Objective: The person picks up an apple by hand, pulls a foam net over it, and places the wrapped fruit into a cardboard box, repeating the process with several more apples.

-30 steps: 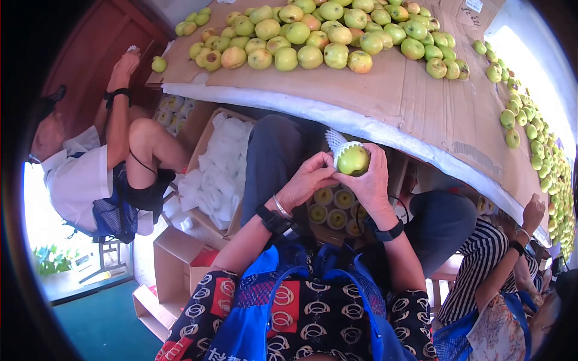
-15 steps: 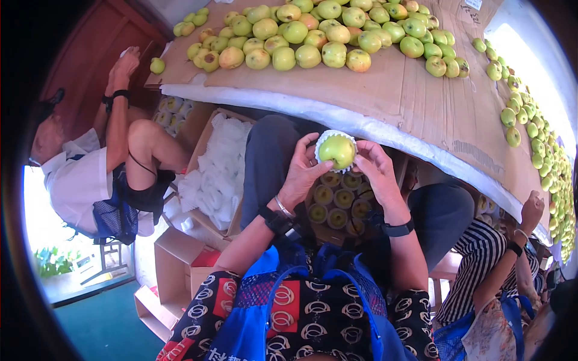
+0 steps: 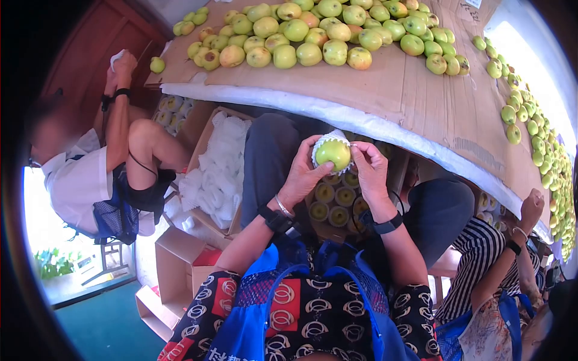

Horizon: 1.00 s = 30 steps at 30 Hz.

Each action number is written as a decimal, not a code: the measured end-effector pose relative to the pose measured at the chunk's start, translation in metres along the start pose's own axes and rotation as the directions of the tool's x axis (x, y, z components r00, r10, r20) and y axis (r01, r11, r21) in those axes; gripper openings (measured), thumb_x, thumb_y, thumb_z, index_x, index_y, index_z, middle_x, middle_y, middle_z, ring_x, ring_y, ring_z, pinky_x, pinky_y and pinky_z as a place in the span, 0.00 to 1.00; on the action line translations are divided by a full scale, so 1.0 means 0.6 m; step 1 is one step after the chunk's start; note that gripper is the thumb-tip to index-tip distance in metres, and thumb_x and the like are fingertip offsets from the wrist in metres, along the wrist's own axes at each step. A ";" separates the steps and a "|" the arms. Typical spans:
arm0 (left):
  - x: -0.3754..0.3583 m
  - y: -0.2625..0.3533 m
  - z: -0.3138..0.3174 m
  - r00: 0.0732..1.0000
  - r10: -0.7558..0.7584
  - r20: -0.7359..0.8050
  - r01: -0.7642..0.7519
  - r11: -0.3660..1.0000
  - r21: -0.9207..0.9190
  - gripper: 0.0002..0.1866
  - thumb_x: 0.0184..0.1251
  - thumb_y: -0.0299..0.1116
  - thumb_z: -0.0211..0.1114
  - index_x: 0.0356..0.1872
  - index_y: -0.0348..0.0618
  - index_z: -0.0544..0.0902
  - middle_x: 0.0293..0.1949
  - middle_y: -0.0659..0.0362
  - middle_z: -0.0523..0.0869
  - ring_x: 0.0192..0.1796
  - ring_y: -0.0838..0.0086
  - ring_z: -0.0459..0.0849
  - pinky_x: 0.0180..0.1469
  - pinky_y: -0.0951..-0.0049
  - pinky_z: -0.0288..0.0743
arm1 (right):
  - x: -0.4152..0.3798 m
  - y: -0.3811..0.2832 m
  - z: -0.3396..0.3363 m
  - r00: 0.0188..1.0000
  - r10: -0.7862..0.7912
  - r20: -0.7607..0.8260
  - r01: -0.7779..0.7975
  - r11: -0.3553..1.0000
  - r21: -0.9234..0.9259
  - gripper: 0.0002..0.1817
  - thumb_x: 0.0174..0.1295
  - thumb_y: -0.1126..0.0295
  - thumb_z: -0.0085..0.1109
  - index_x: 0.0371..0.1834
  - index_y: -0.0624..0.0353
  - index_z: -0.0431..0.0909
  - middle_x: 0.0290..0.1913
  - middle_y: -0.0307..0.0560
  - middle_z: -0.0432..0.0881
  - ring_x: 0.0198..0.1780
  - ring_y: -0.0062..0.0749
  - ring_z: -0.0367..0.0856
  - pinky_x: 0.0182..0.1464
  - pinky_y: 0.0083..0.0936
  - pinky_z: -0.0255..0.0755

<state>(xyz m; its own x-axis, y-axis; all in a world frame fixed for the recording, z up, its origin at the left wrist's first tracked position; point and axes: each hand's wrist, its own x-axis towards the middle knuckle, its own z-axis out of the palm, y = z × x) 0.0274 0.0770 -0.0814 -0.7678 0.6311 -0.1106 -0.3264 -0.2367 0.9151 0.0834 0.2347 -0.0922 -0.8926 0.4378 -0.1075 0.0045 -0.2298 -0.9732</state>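
Note:
A green apple (image 3: pixel 332 155) sits in a white foam net sleeve (image 3: pixel 336 136) in front of my knees, with the net's rim around its sides and one face bare. My left hand (image 3: pixel 303 173) is closed around the apple and its net from the left, the thumb pressed on the bare skin. On the other side my right hand (image 3: pixel 373 171) pinches the net's edge with thumb and fingertips. Beneath my hands, between my legs, a box holds several net-wrapped apples (image 3: pixel 339 197), partly hidden by my forearms.
A cardboard-covered table (image 3: pixel 385 99) ahead bears many loose apples (image 3: pixel 295 30). Left of my leg stands a box of white foam nets (image 3: pixel 220 165), with an open carton (image 3: pixel 174 259) nearer. One person (image 3: pixel 78 186) sits at left, another (image 3: pixel 506 283) at right.
The apple and both hands have shifted slightly left. The apple has tilted, and my right fingers have closed in on the net's edge. At left, the other person's hands now show something white.

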 end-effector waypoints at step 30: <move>-0.005 0.030 0.005 0.883 0.460 0.095 -0.355 0.521 0.776 0.23 0.57 0.26 0.62 0.55 0.38 0.69 0.48 0.47 0.78 0.51 0.58 0.78 0.54 0.65 0.72 | -0.021 0.015 0.013 0.960 -0.229 0.162 0.271 0.905 -0.327 0.35 0.43 0.69 0.70 0.55 0.62 0.62 0.49 0.51 0.73 0.51 0.36 0.75 0.54 0.29 0.69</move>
<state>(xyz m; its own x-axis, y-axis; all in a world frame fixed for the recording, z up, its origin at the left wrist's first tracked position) 0.0257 0.0731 -0.0636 -0.7757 0.5181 0.3603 0.5306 0.2264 0.8168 0.0913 0.2202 -0.0979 -0.9307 0.3324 0.1527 -0.0906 0.1950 -0.9766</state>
